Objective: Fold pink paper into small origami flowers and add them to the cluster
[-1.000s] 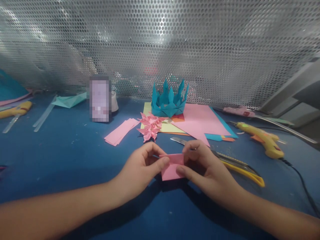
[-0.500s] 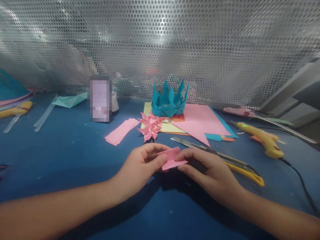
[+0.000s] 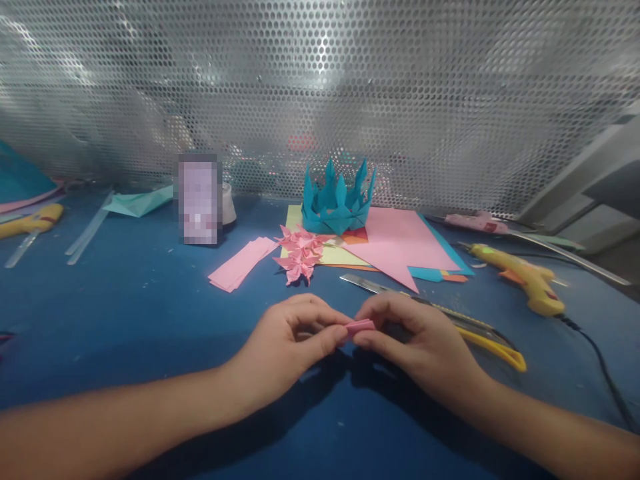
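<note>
Both hands pinch pink paper (image 3: pixel 359 326) | left hand (image 3: pixel 287 340), right hand (image 3: pixel 417 340) fingers closed | paper now folded narrower than before

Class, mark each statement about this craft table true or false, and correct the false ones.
1. Both hands pinch one small folded pink paper piece between them. True: the left hand and right hand each have a grip on it.
2. The spiky folded paper crown is red. False: it is teal blue.
3. A yellow utility knife lies on the blue table behind the right hand. True.
4. The yellow glue gun lies left of the hands. False: it lies to the right.
5. The stack of pink paper strips rests inside the crown. False: it lies flat on the table, left of the crown.
</note>
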Demonstrator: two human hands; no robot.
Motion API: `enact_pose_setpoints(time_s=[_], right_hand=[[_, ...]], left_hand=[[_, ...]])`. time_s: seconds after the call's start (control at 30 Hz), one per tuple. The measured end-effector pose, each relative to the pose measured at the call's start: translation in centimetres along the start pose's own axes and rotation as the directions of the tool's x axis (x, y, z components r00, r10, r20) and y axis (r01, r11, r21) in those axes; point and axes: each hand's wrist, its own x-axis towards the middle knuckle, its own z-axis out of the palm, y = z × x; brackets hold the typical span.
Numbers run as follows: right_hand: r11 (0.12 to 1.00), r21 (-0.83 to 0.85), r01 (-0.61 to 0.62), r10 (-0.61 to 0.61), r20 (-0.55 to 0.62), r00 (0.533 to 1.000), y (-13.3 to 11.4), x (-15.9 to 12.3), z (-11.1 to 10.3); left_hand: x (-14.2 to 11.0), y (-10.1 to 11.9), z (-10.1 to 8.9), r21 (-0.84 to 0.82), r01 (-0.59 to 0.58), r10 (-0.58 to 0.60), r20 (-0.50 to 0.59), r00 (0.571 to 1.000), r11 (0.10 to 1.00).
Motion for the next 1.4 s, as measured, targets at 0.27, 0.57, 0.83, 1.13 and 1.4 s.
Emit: enact_pose_setpoints(time_s=[0.27,0.57,0.83,1.13,1.4], right_hand=[[0.999,0.037,0.008,-0.008,-0.015,1.000,-0.48,0.20,-0.14],[0.986,0.157,-0.052,0.043,0.066,0.997,-0.57,0.06,-0.08],[0.966,0.248,-0.078,0.055,0.097,0.994,-0.57,0.12,0.09],[0.988,0.145,0.046,-0.055,0.062,0.997,-0.48,-0.16,0.02],[0.986,0.018,0.163,-0.164,0.103,0.981,-0.85,-0.55,-0.03]], left_hand=[[0.26,0.07,-0.25,0.010,-0.015,0.015,-0.023,1.000,1.000],[0.35,-0.04,-0.26,-0.009,0.035,-0.035,-0.009,0.999,0.999],[0.20,-0.11,-0.10,-0.071,0.074,-0.072,0.027,0.997,0.995],[0.13,-0.08,0.26,-0.050,0.088,-0.085,0.047,0.995,0.995],[-0.11,-0.08,0.64,0.032,0.167,-0.170,0.126,0.977,0.985]])
